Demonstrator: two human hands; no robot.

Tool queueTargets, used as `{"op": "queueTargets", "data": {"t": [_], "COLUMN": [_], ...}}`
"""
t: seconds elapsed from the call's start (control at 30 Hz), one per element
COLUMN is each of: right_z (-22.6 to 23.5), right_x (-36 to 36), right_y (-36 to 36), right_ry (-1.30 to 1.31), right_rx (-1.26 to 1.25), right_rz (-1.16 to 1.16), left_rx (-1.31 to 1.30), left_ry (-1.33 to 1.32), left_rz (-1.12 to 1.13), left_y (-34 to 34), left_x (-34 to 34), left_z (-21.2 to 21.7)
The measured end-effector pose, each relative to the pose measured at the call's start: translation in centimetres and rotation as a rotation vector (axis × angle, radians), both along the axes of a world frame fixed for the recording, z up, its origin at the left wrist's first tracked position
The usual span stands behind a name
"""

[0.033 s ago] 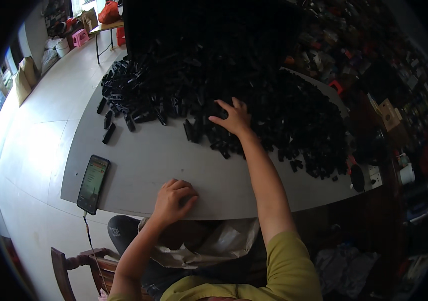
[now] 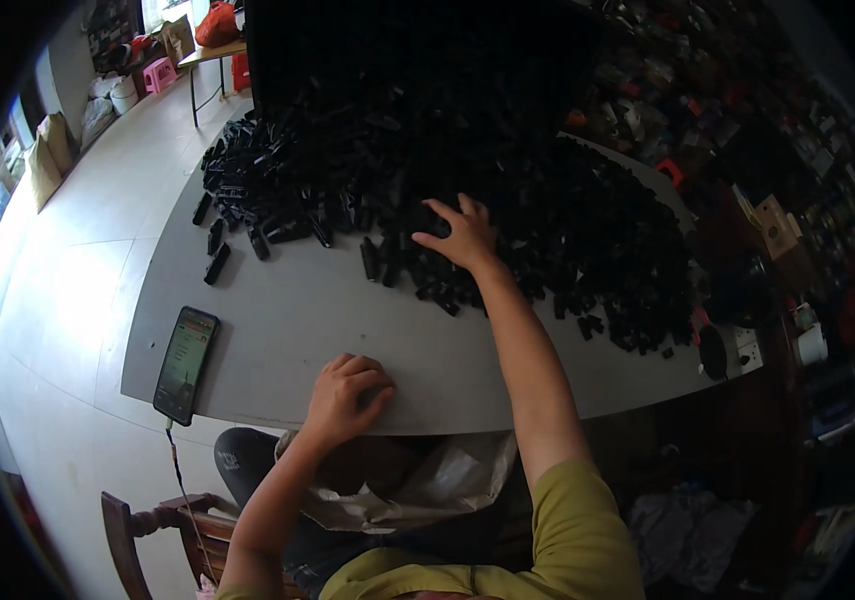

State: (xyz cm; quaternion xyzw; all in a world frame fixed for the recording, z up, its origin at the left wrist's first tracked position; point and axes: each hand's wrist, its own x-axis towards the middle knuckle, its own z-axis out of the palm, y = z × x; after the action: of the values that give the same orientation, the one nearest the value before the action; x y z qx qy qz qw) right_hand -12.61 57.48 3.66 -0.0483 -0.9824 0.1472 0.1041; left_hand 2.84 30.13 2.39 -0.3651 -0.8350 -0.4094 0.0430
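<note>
Nothing moved: black parts (image 2: 427,275) under right fingers (image 2: 444,213)

Flat grey tabletop (image 2: 277,330), near edge curving toward the viewer; dark smartphone with a lit greenish screen (image 2: 186,364) lying flat at the table's near left corner, a thin cable (image 2: 179,465) hanging from its lower end toward the floor; brown wooden chair (image 2: 172,545) below the table edge, only part in view; crumpled clear plastic bag (image 2: 427,485) under the table edge; pale tiled floor (image 2: 57,300) to the left; small wooden side table (image 2: 209,58) far back, a red bag (image 2: 219,22) on it; pink plastic stool (image 2: 159,73) and white bucket (image 2: 124,95) beside it; cardboard box (image 2: 772,225) among cluttered shelves on the right.
</note>
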Motion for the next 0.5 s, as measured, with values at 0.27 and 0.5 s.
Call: {"op": "queueTargets", "data": {"t": [0.27, 0.5], "right_z": [-1.1, -0.7], "right_x": [4.0, 5.4], "right_y": [-6.1, -8.3], "right_ry": [0.135, 0.194], "right_rx": [-0.038, -0.261], "right_rz": [0.234, 0.435], "left_rx": [-0.119, -0.222], "left_ry": [0.087, 0.249], "left_rz": [0.066, 0.164], "left_y": [0.1, 0.4], "left_x": [2.1, 2.3], "left_z": [0.2, -0.8]}}
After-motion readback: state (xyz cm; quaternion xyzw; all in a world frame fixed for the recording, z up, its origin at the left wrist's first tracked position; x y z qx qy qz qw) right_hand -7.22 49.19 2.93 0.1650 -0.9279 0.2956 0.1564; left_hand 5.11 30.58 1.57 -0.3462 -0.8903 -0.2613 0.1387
